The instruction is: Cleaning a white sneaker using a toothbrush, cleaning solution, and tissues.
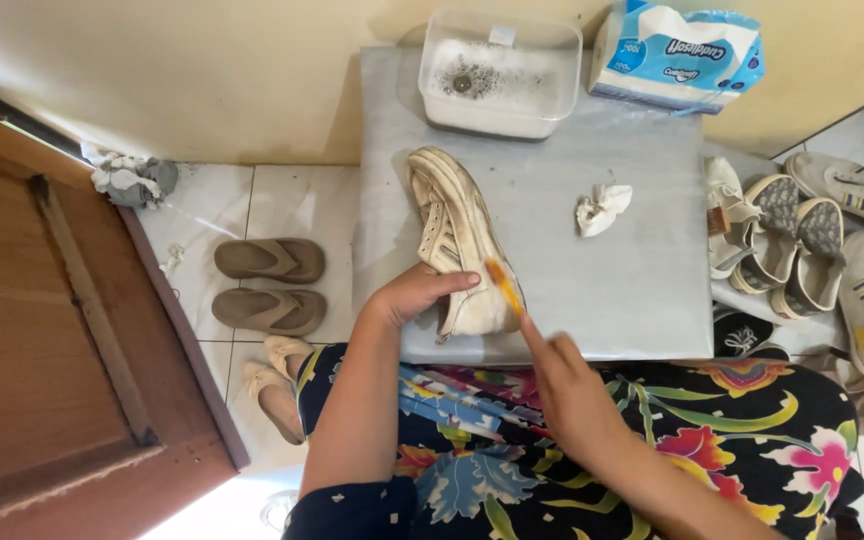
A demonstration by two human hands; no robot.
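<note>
A dirty white sneaker lies on its side on a grey table, toe pointing away from me. My left hand grips the sneaker at its heel end and holds it down. My right hand holds a small brush with an orange handle, whose head rests against the sneaker's side near the heel. A crumpled white tissue lies on the table to the right of the shoe.
A clear tub of soapy water and a blue-and-white tissue pack stand at the table's far edge. Several sneakers lie on the floor at right. Brown flip-flops and a wooden door are at left.
</note>
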